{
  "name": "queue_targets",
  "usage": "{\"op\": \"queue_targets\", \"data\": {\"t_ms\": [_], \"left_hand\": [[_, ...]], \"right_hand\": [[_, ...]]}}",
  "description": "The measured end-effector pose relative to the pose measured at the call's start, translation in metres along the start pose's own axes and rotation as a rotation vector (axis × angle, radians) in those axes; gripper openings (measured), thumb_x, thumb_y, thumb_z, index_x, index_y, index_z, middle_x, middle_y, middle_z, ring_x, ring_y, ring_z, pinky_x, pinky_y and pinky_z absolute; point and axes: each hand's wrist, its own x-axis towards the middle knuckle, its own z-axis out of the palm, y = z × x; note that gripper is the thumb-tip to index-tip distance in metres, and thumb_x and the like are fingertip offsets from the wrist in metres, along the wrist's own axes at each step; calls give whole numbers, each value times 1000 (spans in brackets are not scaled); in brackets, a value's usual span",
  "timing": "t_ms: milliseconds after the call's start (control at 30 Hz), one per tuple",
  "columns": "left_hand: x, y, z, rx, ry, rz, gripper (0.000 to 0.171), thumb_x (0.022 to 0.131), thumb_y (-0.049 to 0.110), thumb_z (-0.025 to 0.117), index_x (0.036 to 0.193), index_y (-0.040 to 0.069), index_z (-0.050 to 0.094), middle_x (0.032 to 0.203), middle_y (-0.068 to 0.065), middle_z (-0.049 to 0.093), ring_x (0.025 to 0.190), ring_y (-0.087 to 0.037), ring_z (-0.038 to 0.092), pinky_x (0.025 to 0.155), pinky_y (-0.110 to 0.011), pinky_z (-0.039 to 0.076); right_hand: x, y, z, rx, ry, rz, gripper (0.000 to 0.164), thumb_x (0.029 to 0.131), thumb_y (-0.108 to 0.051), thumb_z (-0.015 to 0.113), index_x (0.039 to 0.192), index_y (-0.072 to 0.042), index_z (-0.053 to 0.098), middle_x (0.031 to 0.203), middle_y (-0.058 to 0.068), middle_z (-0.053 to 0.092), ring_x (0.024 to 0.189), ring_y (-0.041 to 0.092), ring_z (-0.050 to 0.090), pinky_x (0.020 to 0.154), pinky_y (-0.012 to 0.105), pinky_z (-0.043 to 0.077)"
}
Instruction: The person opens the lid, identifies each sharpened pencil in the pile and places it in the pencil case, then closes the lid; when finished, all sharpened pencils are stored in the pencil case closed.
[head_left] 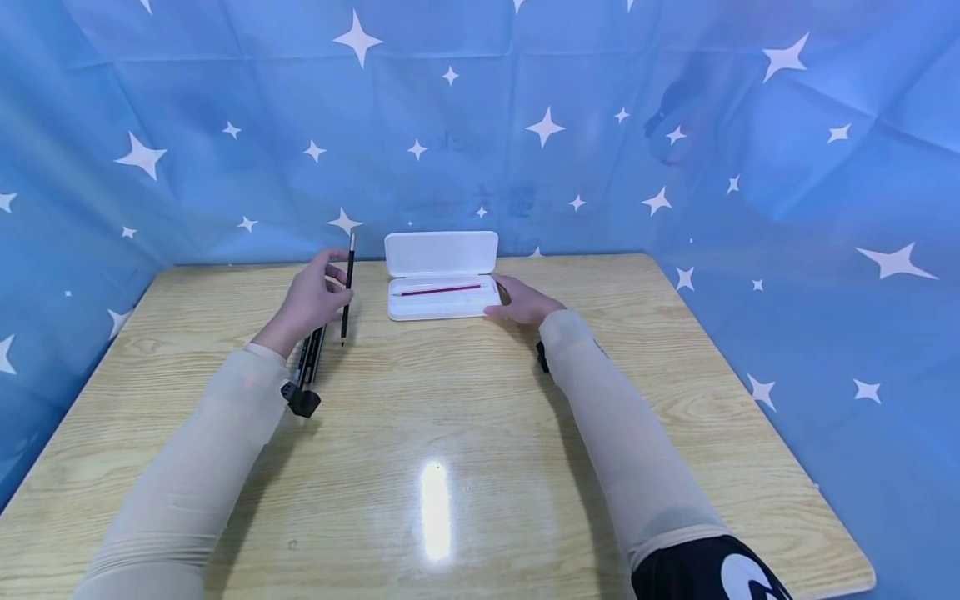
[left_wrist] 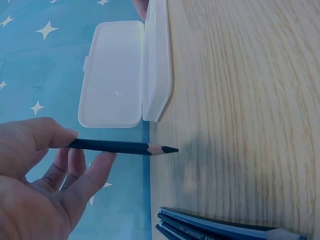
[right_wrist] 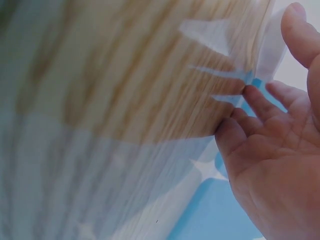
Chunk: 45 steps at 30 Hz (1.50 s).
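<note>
My left hand [head_left: 315, 292] pinches a black pencil [head_left: 348, 287] between thumb and fingertips, left of the case. The pencil stands close to upright, its dark sharpened tip [left_wrist: 170, 149] pointing down above the table. A white pencil case [head_left: 442, 314] lies with its lid [head_left: 441, 252] raised at the back. Inside it is one red pencil [head_left: 438, 290]. My right hand [head_left: 527, 302] holds the case's right end, thumb at the front corner and fingers toward the back. Several dark pencils [left_wrist: 215, 227] lie side by side on the table, partly hidden below my left wrist.
The wooden table [head_left: 375, 467] ends at a blue cloth backdrop [head_left: 450, 125] with white stars, just behind the case. Black wrist cameras show under both wrists, the left one [head_left: 302, 400] overlapping the near end of the dark pencils in the head view.
</note>
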Motion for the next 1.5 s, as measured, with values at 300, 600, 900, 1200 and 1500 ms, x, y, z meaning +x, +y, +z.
{"op": "queue_targets", "data": {"t_ms": [300,600,900,1200,1500], "left_hand": [[0,4,-1,-33,32,41,57,100,3,59,151,11,34,120,-15,49,102,-29,57,75,-50,61],[4,5,0,-57,90,87,58,100,4,59,152,12,35,120,-14,49,102,-27,57,73,-42,62],[7,5,4,-74,127,138,57,99,1,60,150,11,36,116,-14,51,99,-25,57,71,-43,62],[11,7,9,-58,146,168,56,100,2,59,150,11,36,116,-14,50,101,-26,58,73,-44,62],[18,7,14,-104,206,251,52,99,1,60,146,10,39,111,-10,51,100,-23,57,70,-37,62]], "right_hand": [[0,-1,0,8,-3,-18,66,103,-23,61,160,-16,28,161,7,33,152,27,23,123,49,19],[0,-2,0,-1,1,-12,67,104,-23,61,161,-14,26,161,9,32,152,28,22,123,50,19],[-4,-5,-1,-21,-2,61,77,104,-29,60,164,-16,14,169,9,15,155,29,11,123,50,17],[-3,-3,0,-24,-5,36,74,105,-27,59,164,-14,16,168,10,17,155,30,12,124,51,15],[-2,-2,0,13,-6,-15,69,104,-22,60,162,-15,23,164,9,27,153,28,19,122,51,20]]}}
